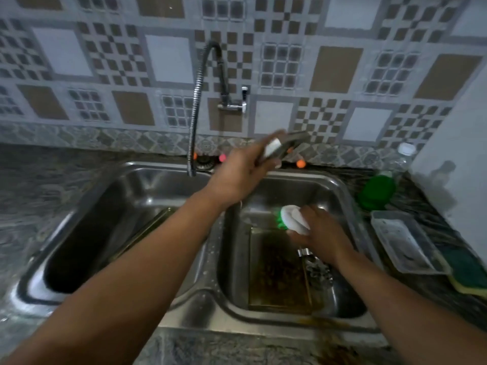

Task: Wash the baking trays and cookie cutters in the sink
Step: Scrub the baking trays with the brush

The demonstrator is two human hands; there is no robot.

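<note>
Right hand (320, 229): grips white-and-green scrub brush (291, 218) over greasy brown baking tray (279, 272) in steel sink (340, 185). Left hand (242, 172): pinches blurred grey metal piece (287, 144). Metal cookie cutters (315, 267) beside tray, seemingly unwashed. Washing barely begun.

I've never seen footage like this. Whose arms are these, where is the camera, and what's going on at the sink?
No machine here: a person wears a camera on the head, looking down at their own arms. The right hand holds a white and green scrub brush over a dirty baking tray lying in the right sink basin. The left hand is raised, its grip on a blurred metal item; I cannot tell what. A sponge and a clear container sit on the counter.
</note>
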